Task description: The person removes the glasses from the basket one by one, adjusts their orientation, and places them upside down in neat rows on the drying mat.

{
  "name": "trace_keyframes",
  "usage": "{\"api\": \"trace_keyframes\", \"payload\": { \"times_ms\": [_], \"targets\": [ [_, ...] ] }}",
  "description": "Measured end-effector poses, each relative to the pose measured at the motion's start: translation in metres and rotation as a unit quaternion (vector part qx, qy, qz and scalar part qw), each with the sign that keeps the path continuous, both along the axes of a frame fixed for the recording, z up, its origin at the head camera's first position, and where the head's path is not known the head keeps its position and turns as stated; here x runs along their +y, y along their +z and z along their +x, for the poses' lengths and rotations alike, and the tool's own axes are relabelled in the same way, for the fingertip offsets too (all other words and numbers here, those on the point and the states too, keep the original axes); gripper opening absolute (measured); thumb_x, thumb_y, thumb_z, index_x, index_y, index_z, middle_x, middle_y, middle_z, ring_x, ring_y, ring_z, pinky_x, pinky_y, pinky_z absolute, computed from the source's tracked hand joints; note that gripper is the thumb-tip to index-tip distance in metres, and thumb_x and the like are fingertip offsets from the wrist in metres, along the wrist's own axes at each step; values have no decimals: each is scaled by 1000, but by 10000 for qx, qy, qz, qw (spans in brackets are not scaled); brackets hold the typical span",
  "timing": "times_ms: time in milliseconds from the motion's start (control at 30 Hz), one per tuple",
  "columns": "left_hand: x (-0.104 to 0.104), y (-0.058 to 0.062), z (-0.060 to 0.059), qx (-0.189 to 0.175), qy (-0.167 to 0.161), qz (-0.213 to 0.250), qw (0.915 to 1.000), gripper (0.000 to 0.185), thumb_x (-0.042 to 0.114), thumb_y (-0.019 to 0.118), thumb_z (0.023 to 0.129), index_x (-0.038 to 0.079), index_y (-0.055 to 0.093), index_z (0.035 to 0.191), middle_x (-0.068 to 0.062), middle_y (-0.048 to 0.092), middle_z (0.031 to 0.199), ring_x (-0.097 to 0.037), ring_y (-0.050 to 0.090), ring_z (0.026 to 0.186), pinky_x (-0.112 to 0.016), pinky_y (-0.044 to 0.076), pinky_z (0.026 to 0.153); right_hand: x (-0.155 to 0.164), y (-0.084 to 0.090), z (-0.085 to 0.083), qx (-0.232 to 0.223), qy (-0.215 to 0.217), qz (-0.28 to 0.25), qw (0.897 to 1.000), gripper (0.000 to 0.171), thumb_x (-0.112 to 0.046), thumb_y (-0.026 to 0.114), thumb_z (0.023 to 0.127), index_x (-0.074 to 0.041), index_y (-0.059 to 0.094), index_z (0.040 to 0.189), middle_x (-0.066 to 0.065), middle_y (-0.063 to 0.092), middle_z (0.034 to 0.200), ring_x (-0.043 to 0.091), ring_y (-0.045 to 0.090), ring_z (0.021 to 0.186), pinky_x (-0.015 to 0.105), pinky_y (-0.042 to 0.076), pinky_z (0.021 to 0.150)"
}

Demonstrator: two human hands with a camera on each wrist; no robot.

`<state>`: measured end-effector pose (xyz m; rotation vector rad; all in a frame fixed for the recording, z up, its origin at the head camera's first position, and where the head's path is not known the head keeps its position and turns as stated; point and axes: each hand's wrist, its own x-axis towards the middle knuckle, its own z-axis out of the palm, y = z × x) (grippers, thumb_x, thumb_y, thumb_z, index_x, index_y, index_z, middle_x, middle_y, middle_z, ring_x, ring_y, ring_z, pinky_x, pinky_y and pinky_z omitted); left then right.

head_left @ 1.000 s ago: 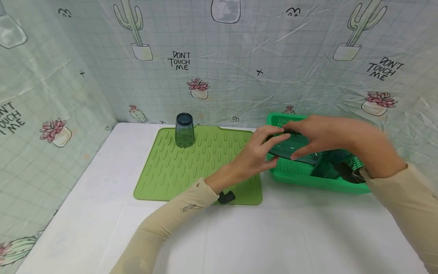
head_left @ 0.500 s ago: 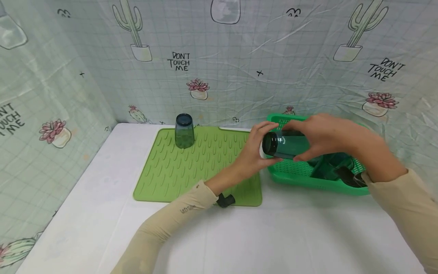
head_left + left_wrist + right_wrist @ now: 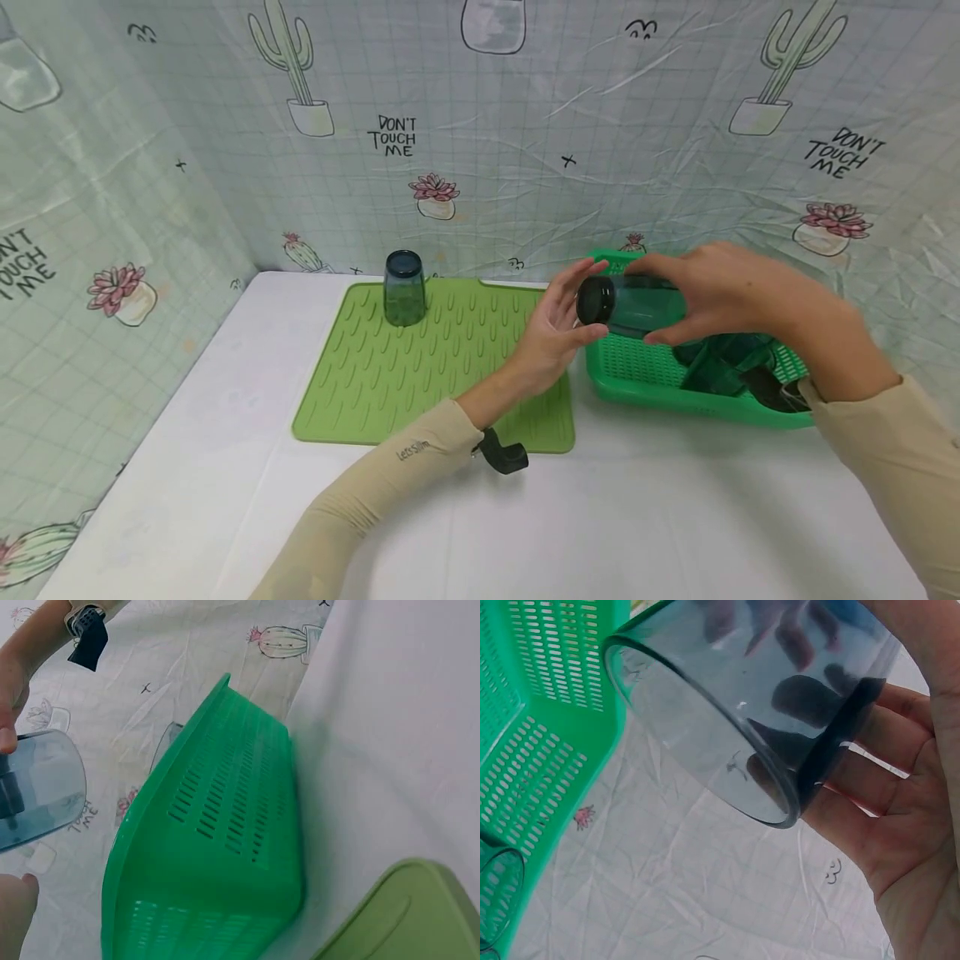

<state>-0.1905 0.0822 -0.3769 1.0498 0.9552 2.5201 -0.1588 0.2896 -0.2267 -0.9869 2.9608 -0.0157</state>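
I am holding the tinted glass [image 3: 633, 304] on its side in my right hand [image 3: 720, 292], grip curled round it, now lifted clear above the green basket [image 3: 660, 379]. My left hand [image 3: 551, 333] is spreading open against its base, ready to receive it near the mat [image 3: 420, 367].

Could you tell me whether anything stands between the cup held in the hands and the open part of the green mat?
Nothing visible does. The held cup hangs over the basket's left edge; the mat beside it lies bare, its one upturned cup far back.
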Motion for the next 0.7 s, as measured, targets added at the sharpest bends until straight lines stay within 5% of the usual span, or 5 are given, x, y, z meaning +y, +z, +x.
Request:
{"api": "trace_keyframes", "payload": {
  "times_ms": [400, 700],
  "targets": [
    [12, 1, 7, -344, -258, 743, 9963, 85, 20, 87, 82, 12, 40, 153, -9, 34, 162, -23, 25, 153, -27, 30, 120, -3, -1, 0, 268, 176, -221, 9992, 80, -49, 89, 73, -13, 57, 137, -7, 60, 67, 7, 46, 53, 34, 50, 57],
    [10, 4, 7, -331, -108, 732, 9967, 74, 21, 84, 84, 16, 47, 148, -11, 37, 160, -24, 28, 151, -29, 31, 120, -5, -2, 0, 262, 34, -223, 9994, 81, -51, 88, 74, -13, 56, 138, -4, 65, 74, 7, 50, 54, 36, 53, 60]
  ]
}}
